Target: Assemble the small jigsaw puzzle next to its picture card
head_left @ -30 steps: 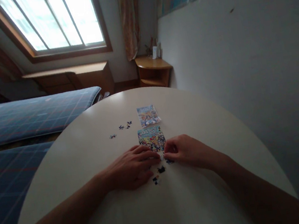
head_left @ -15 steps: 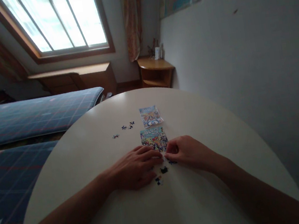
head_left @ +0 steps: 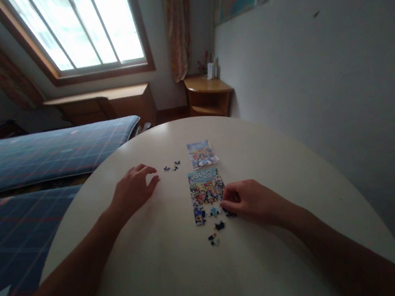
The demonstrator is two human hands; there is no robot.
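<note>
A small colourful jigsaw puzzle [head_left: 206,189], partly assembled, lies on the round white table [head_left: 185,276]. My right hand [head_left: 250,200] rests at its lower right corner, fingers curled and pinched on a dark puzzle piece [head_left: 229,214]. Two loose pieces [head_left: 220,225] [head_left: 214,239] lie just below the puzzle. My left hand [head_left: 132,189] is out to the left, fingers bent and apart, their tips on the table short of a few scattered pieces [head_left: 172,167]. A small printed picture [head_left: 201,153] lies beyond the puzzle.
The table stands close to a grey wall on the right. Beds with blue checked covers [head_left: 37,149] lie to the left. A wooden corner shelf [head_left: 208,91] and a low cabinet [head_left: 104,102] stand under the window at the back.
My left hand has left the puzzle's lower edge and moved up and left towards the scattered pieces, uncovering the puzzle's lower left part. My right hand has stayed in place.
</note>
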